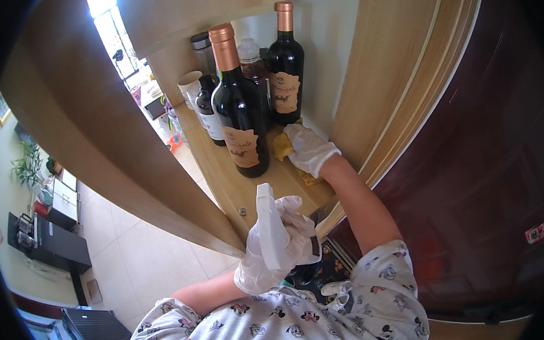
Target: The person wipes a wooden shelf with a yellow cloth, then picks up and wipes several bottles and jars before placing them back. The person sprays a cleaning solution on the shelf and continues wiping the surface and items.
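Observation:
My left hand [274,245], in a white disposable glove, grips a spray bottle whose white trigger head [268,230] points up towards the shelf; the glove and the head hide most of its body. My right hand [308,146], gloved too, presses a yellow cloth [283,147] onto the wooden shelf [207,159]. Just behind that hand stands an upright wine bottle [285,77] with a copper-coloured cap. A second, matching wine bottle [238,116] rises nearer to me, left of the cloth.
Behind the wine bottles are a small dark bottle [207,103] with a white label, a pale cup [190,83], a dark-lidded jar [202,49] and a clear-capped bottle [250,56]. A wooden panel [126,180] curves along the left. A dark red door [477,182] is at the right.

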`<state>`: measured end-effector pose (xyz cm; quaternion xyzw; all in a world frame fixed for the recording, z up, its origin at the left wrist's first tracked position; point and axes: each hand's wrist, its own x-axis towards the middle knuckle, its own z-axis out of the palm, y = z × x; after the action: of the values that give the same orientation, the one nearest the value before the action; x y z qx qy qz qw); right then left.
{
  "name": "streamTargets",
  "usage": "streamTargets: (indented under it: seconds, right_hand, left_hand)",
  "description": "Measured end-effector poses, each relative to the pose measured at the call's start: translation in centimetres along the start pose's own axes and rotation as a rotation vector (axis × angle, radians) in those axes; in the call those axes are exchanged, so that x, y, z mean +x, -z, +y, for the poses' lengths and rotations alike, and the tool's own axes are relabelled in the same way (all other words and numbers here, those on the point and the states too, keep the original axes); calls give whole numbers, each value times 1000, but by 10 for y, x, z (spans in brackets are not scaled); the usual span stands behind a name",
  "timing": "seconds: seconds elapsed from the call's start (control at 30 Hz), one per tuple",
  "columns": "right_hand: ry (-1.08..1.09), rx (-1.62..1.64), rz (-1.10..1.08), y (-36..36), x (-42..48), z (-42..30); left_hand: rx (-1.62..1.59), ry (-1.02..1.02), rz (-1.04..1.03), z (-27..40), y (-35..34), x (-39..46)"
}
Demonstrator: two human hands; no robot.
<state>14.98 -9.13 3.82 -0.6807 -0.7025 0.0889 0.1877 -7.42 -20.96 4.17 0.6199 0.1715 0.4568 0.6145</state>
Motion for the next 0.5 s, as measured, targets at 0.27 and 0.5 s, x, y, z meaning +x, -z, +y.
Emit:
streamTargets:
  seconds: [0.27,0.5]
  right_hand:
    - [-9,-147,365,-7,-143,-16]
    - [-29,-38,337,-3,-146,-14]
  left_hand:
    - [-26,25,2,3,-3,5]
    - [117,-142,-133,26,-7,6]
